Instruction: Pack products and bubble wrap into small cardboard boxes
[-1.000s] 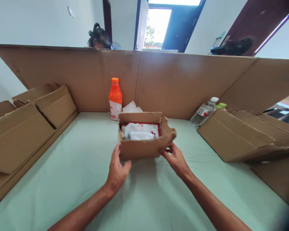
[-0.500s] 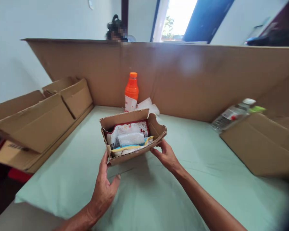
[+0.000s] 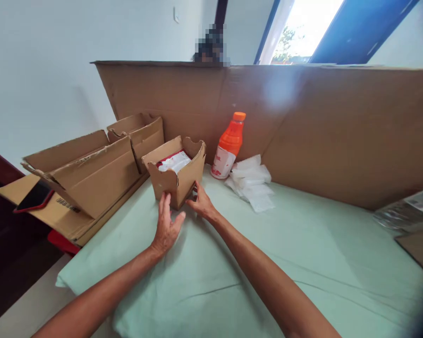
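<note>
A small open cardboard box (image 3: pixel 192 171) stands on the green cloth, beside the longer boxes at the left. White and red packaging (image 3: pixel 176 162) shows inside it. My right hand (image 3: pixel 202 203) grips the box low on its right side, thumb near the bottom corner. Against the near face rest the fingertips of my left hand (image 3: pixel 166 230), with the fingers stretched out and the thumb apart. An orange bottle (image 3: pixel 229 143) with a white label stands right of the box. Beside the bottle lie several crumpled white translucent wrappers (image 3: pixel 252 180).
Longer open cardboard boxes (image 3: pixel 102 176) line the left edge. A tall cardboard panel (image 3: pixel 324 136) closes off the back, and a person's head (image 3: pixel 211 47), blurred, shows behind it. A clear plastic bottle (image 3: pixel 407 211) lies at the right, next to a cardboard piece (image 3: pixel 421 249).
The small box has gone from the middle to the back left, down onto the cloth, with both hands following. The view has turned left, and the white wrappers show more fully.
</note>
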A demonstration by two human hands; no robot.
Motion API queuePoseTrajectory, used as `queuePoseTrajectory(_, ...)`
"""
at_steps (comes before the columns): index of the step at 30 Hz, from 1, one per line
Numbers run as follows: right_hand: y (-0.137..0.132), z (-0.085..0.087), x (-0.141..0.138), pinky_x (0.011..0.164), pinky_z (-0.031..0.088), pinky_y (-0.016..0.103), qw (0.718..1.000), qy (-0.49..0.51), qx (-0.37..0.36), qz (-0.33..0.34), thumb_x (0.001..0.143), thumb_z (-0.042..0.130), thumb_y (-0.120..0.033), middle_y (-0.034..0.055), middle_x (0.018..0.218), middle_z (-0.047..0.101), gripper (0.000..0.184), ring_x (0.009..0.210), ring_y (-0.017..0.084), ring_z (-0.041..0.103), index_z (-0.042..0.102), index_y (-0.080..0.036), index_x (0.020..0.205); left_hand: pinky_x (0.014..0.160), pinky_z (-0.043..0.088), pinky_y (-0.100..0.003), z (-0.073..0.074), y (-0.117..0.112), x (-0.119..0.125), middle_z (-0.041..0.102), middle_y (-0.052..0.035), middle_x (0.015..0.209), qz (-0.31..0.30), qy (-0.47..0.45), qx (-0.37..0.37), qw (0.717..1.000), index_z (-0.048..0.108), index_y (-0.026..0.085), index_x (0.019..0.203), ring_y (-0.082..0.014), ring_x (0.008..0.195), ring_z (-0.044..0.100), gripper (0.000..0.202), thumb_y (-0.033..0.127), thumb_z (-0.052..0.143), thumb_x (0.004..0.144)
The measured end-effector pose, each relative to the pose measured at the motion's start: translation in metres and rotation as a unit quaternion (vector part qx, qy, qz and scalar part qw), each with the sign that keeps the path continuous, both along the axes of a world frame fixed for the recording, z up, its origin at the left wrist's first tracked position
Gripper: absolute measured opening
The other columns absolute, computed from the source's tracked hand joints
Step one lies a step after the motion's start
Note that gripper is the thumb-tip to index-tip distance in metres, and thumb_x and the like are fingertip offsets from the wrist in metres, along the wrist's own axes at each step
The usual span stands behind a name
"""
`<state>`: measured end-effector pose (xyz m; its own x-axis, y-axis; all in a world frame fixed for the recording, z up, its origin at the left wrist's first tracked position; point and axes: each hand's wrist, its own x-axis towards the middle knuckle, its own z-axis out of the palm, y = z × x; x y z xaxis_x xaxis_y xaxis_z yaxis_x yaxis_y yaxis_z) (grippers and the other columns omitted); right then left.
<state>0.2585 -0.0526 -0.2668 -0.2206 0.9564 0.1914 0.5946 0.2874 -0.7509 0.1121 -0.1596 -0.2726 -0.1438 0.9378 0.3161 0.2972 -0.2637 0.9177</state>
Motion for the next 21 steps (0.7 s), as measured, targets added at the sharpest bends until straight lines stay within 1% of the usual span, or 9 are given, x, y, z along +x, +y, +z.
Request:
queuePoseTrajectory(2, 0.012, -0.002, -0.012, 0.114, 0.039, 0.048, 1.0, -0.019, 0.004, 0.008, 0.071, 0.075, -0.032, 0.023, 0.157, 0.04, 0.107, 0.143, 0.034, 0.042, 0.019, -0.01, 0.159, 0.118, 0.036, -0.054, -0.004, 0.026, -0.006, 0.018, -0.0138, 0.168, 0.014, -0.004, 0.012, 1.0, 0.032, 0.024, 0.154, -0.0307, 0.154, 0.022, 0.066, 0.041, 0.053, 0.093)
queuePoseTrajectory(4, 0.026, -0.002, -0.022, 0.117, 0.035, 0.049, 0.999, -0.042, 0.004, 0.0, 0.073, 0.076, -0.04, 0.0244, 0.159, 0.037, 0.108, 0.146, 0.035, 0.038, 0.018, -0.009, 0.159, 0.121, 0.031, -0.054, -0.007, 0.052, -0.011, 0.021, -0.0155, 0.167, 0.034, -0.005, 0.02, 0.999, 0.035, 0.022, 0.152, -0.0302, 0.154, 0.023, 0.061, 0.042, 0.049, 0.096)
queuePoseTrajectory(7, 0.05, 0.001, -0.038, 0.116, 0.034, 0.052, 0.997, -0.077, -0.004, -0.029, 0.077, 0.073, -0.049, 0.0258, 0.158, 0.038, 0.106, 0.146, 0.038, 0.038, 0.018, -0.009, 0.158, 0.124, 0.024, -0.055, -0.012, 0.084, -0.018, 0.026, -0.0173, 0.165, 0.056, -0.007, 0.023, 0.998, 0.038, 0.018, 0.15, -0.0306, 0.154, 0.024, 0.059, 0.042, 0.046, 0.096)
queuePoseTrajectory(9, 0.063, 0.001, -0.047, 0.116, 0.033, 0.052, 0.995, -0.094, -0.01, -0.045, 0.078, 0.072, -0.052, 0.0255, 0.157, 0.039, 0.104, 0.145, 0.038, 0.039, 0.019, -0.01, 0.158, 0.125, 0.023, -0.054, -0.016, 0.097, -0.021, 0.031, -0.0165, 0.163, 0.059, -0.009, 0.022, 0.998, 0.039, 0.018, 0.15, -0.0306, 0.153, 0.026, 0.059, 0.042, 0.046, 0.096)
queuePoseTrajectory(12, 0.074, -0.001, -0.059, 0.116, 0.03, 0.05, 0.991, -0.124, -0.003, -0.054, 0.08, 0.07, -0.054, 0.0233, 0.156, 0.042, 0.1, 0.144, 0.037, 0.041, 0.021, -0.012, 0.157, 0.123, 0.027, -0.053, -0.022, 0.105, -0.024, 0.039, -0.0159, 0.159, 0.053, -0.006, 0.019, 0.998, 0.039, 0.018, 0.15, -0.0297, 0.149, 0.035, 0.058, 0.042, 0.045, 0.097)
queuePoseTrajectory(14, 0.076, -0.003, -0.065, 0.116, 0.029, 0.049, 0.986, -0.159, 0.013, -0.056, 0.083, 0.067, -0.052, 0.0228, 0.156, 0.043, 0.094, 0.143, 0.036, 0.042, 0.024, -0.012, 0.156, 0.123, 0.028, -0.051, -0.025, 0.106, -0.025, 0.042, -0.016, 0.158, 0.048, -0.002, 0.017, 0.999, 0.04, 0.018, 0.15, -0.0286, 0.148, 0.038, 0.058, 0.043, 0.044, 0.097)
queuePoseTrajectory(18, 0.075, -0.005, -0.071, 0.115, 0.028, 0.047, 0.972, -0.224, 0.02, -0.062, 0.092, 0.056, -0.048, 0.0229, 0.152, 0.047, 0.078, 0.144, 0.033, 0.041, 0.028, -0.01, 0.155, 0.124, 0.026, -0.049, -0.026, 0.108, -0.026, 0.044, -0.0164, 0.157, 0.04, 0.011, 0.013, 0.999, 0.044, 0.016, 0.147, -0.0278, 0.147, 0.038, 0.057, 0.043, 0.044, 0.097)
queuePoseTrajectory(21, 0.073, -0.005, -0.072, 0.116, 0.026, 0.046, 0.969, -0.239, 0.018, -0.055, 0.097, 0.05, -0.048, 0.0237, 0.153, 0.046, 0.074, 0.147, 0.032, 0.035, 0.029, -0.007, 0.155, 0.124, 0.026, -0.049, -0.027, 0.109, -0.027, 0.046, -0.018, 0.154, 0.037, 0.022, 0.014, 0.999, 0.047, 0.014, 0.145, -0.0282, 0.146, 0.039, 0.056, 0.042, 0.046, 0.096)
